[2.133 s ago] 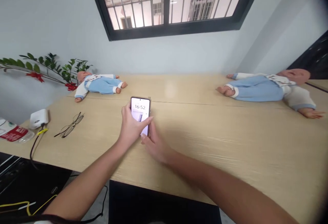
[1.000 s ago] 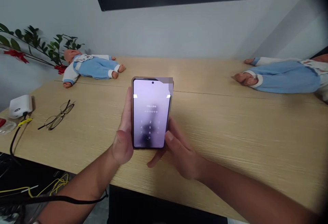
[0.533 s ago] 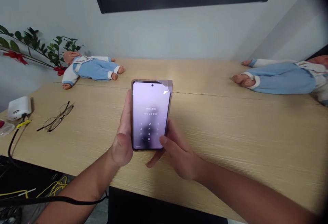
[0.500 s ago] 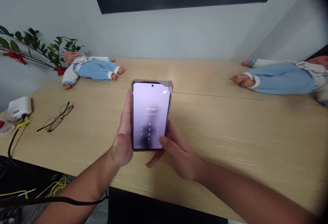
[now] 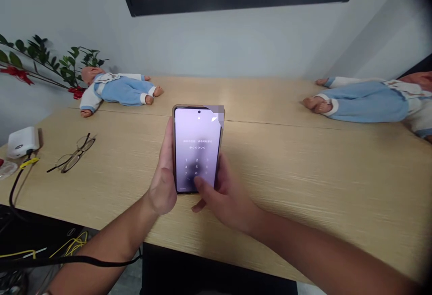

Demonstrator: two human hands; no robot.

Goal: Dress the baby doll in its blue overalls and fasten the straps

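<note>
A smartphone (image 5: 197, 142) with a lit lilac number-pad screen is held upright above the wooden table (image 5: 303, 173). My left hand (image 5: 162, 182) grips the phone's left edge, fingers wrapped behind it. On the right side, my right hand (image 5: 224, 198) cups the phone's lower edge, and its thumb lies over the bottom of the screen. Both forearms reach in from the lower edge of the view.
A baby doll in blue (image 5: 116, 90) lies at the back left beside a leafy plant (image 5: 50, 63). A second doll (image 5: 367, 101) lies at the back right. Glasses (image 5: 72, 157), a white charger box (image 5: 23, 142) and a black cable (image 5: 16, 187) sit at the left.
The phone was lifted off the table and brought closer over two seconds; its screen changed from a clock to a number pad. In the last half second my right thumb slid onto the lower screen.
</note>
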